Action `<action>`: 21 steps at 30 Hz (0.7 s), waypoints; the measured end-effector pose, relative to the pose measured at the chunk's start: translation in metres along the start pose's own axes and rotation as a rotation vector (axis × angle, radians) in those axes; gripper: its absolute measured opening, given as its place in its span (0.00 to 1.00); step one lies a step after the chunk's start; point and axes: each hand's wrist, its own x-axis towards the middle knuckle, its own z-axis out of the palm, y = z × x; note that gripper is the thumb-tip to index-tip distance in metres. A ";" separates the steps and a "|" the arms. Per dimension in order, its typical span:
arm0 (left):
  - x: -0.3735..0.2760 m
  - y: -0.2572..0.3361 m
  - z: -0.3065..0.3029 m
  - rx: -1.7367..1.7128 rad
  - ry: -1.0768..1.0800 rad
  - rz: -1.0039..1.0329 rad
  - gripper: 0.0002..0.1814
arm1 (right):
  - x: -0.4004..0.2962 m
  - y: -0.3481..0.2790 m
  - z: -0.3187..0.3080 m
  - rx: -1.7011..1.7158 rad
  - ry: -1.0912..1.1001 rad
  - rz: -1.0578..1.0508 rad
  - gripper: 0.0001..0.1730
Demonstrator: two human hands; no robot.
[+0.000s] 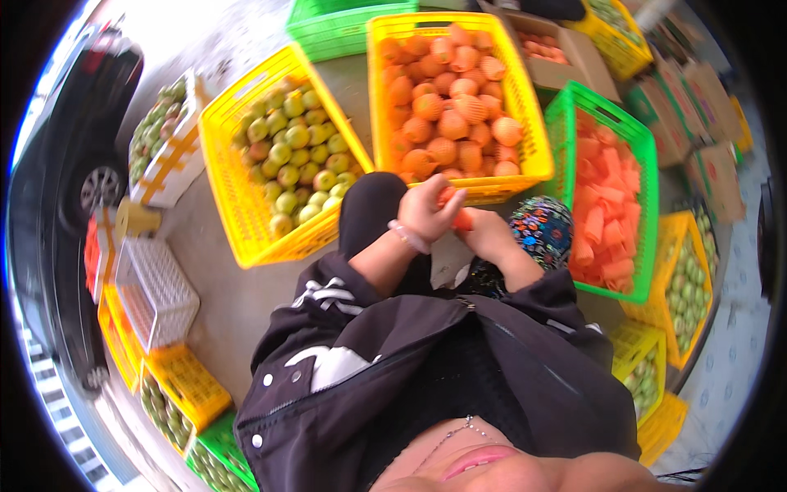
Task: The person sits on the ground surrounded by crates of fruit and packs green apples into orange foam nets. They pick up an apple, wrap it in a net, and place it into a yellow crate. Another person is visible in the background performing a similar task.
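Note:
My left hand [428,209], with a pale bracelet at the wrist, and my right hand [490,240] meet above my knees. Between them is an orange foam net sleeve [460,218], gripped by both. My fingers cover most of it, so whether a fruit sits inside is hidden. Just beyond my hands stands a yellow crate [540,167] full of fruits in orange foam nets [454,124]. A tilted yellow crate [229,203] of bare green-and-reddish apples [297,136] is at my left. On the right, a green crate [645,203] holds loose, flattened foam nets [599,221].
A green crate [347,31] stands beyond the yellow ones. Cardboard boxes [658,123] and more fruit crates [656,289] line the right. A white fruit box [184,166], a tape roll [138,218], a clear plastic basket [161,295] and a dark car [58,184] are left.

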 end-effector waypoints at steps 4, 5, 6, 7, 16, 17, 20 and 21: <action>-0.001 -0.002 0.005 -0.112 0.046 0.062 0.10 | -0.001 0.004 0.003 0.127 0.046 0.071 0.12; -0.002 -0.003 0.006 -0.125 0.056 0.091 0.10 | 0.000 0.003 0.001 0.181 0.013 0.104 0.12; -0.003 -0.003 0.006 -0.144 0.066 0.120 0.09 | -0.001 -0.002 -0.006 0.228 -0.020 0.144 0.12; -0.003 -0.001 0.007 -0.192 0.074 0.092 0.10 | -0.002 -0.001 -0.008 0.316 0.024 0.136 0.10; -0.003 -0.023 0.017 -0.505 0.019 -0.245 0.08 | -0.031 0.092 -0.114 2.047 0.276 -0.572 0.19; -0.004 -0.022 0.021 -0.524 -0.019 -0.246 0.09 | -0.038 0.106 -0.127 2.166 0.489 -0.618 0.20; -0.006 -0.013 0.022 -0.425 -0.184 -0.217 0.09 | -0.048 0.129 -0.138 2.248 0.864 -0.434 0.22; -0.006 -0.005 0.020 -0.309 -0.311 -0.236 0.10 | -0.049 0.133 -0.136 2.228 0.943 -0.316 0.22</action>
